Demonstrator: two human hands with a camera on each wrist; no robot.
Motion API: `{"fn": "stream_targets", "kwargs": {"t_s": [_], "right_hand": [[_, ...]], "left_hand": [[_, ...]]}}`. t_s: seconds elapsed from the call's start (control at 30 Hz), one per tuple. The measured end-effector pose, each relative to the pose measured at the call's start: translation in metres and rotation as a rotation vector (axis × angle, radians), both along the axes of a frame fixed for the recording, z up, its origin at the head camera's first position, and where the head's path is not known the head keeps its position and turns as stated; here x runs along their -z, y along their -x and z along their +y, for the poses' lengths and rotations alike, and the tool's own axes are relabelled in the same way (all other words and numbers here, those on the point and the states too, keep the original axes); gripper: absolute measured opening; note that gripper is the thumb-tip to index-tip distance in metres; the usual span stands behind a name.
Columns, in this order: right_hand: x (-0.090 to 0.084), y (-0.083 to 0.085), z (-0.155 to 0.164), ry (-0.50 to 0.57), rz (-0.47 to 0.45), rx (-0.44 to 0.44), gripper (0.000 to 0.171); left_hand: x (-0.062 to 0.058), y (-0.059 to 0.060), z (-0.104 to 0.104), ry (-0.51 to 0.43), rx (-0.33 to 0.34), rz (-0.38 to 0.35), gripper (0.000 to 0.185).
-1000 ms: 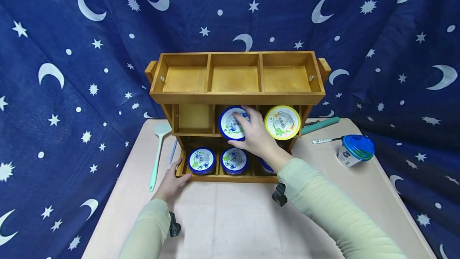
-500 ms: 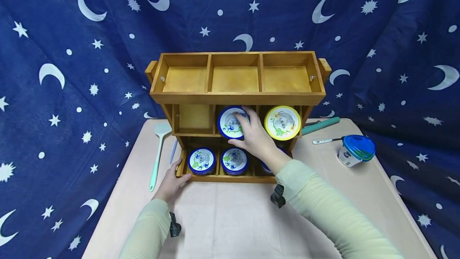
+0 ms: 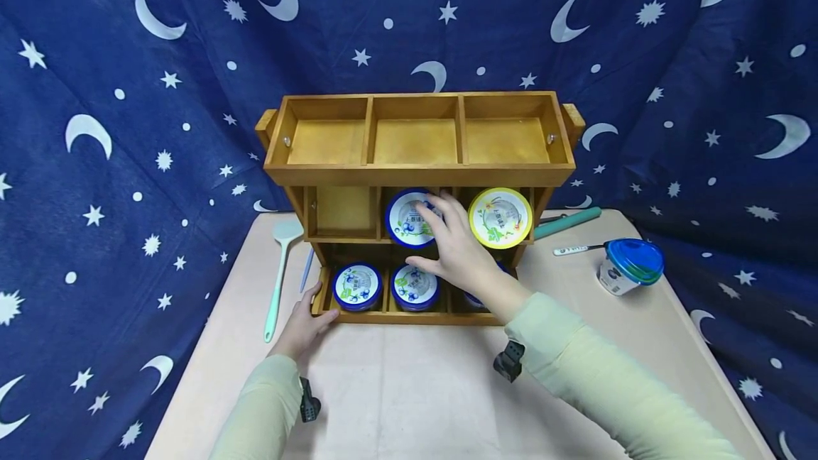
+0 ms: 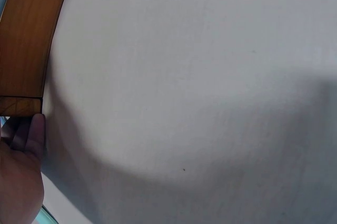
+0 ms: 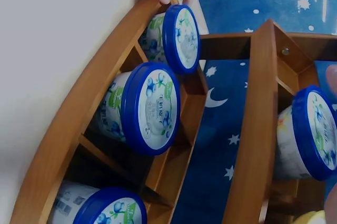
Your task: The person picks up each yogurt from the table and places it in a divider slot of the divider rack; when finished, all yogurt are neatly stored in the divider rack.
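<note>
A three-tier wooden rack [image 3: 418,175] stands in the middle of the table. My left hand [image 3: 305,329] grips its bottom left front corner, thumb on the front and fingers at the side. My right hand [image 3: 461,250] is spread beside a blue-lidded tub [image 3: 401,222] in the middle tier's centre compartment. Its fingers overlap the lid in the head view, while its thumb stands away from the rim. In the right wrist view, that tub sits upright between the dividers. To its right is a yellow-lidded tub [image 3: 500,218]. Below stand three blue-lidded tubs [image 5: 150,109], the right one partly hidden by my right wrist.
Left of the rack lie a mint spatula [image 3: 279,282] and a blue stick [image 3: 307,270]. To the right are a green roll-like bar [image 3: 567,222], a white-handled tool [image 3: 577,250] and a tilted blue-lidded tub [image 3: 631,266]. A blue curtain [image 3: 211,105] hangs behind.
My right hand has let go of the middle-tier tub and drawn slightly right and toward me, thumb lifting off the rim. The left hand keeps its grip on the rack.
</note>
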State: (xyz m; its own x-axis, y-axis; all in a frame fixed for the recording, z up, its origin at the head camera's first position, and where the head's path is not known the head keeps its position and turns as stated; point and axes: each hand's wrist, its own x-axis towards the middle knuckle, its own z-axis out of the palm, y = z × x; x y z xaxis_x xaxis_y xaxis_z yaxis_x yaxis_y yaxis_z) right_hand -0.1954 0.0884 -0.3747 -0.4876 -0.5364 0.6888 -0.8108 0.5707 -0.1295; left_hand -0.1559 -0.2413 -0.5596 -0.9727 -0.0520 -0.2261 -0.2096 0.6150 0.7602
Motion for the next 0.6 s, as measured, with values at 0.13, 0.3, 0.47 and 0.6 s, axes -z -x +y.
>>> {"fn": "stream_targets", "kwargs": {"t_s": [0.13, 0.3, 0.47, 0.6], "right_hand": [[-0.004, -0.004, 0.01, 0.039, 0.094, -0.143, 0.07], [-0.01, -0.01, 0.027, 0.098, 0.167, -0.196, 0.063], [-0.017, -0.011, 0.053, 0.148, 0.168, -0.148, 0.064], [-0.022, -0.008, 0.079, 0.21, 0.129, -0.079, 0.069]], "left_hand": [[-0.001, 0.001, 0.0, 0.004, -0.001, -0.005, 0.092], [0.0, 0.002, 0.0, 0.011, 0.001, 0.004, 0.091], [0.001, 0.004, -0.001, 0.008, -0.001, 0.0, 0.093], [0.002, 0.005, -0.003, -0.009, 0.005, 0.018, 0.092]]}}
